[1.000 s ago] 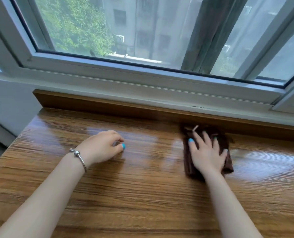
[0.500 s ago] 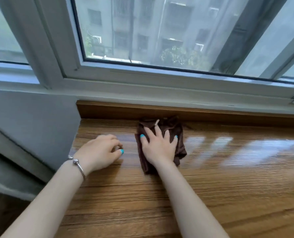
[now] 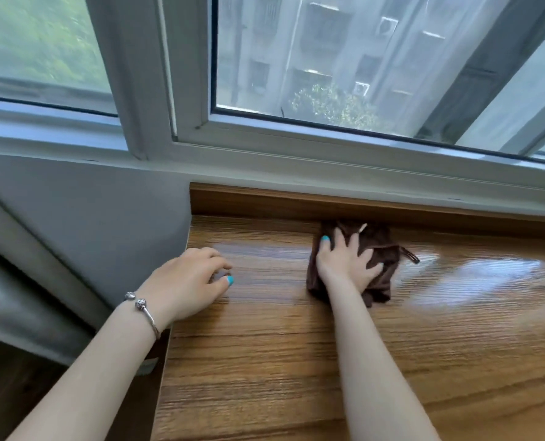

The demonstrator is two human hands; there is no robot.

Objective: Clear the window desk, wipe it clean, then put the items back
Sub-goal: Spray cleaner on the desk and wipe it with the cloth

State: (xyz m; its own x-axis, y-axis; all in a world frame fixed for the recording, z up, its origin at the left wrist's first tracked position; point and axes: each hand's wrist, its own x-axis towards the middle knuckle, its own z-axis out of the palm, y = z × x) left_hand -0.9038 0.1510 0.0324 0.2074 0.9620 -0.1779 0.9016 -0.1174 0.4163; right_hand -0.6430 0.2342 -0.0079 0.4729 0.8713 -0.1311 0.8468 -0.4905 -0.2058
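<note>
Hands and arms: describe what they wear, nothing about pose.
Both forearms are bare, with no sleeves in view. The left hand has a thin silver bangle with round beads at the wrist. Nails on it and on the right hand are painted turquoise.

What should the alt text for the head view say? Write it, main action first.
A person's right hand presses a dark brown cloth flat on a glossy wooden desk, close to its raised back edge under a window. The left hand, a silver bracelet on its wrist, rests loosely curled on the desk near its left edge.
</note>
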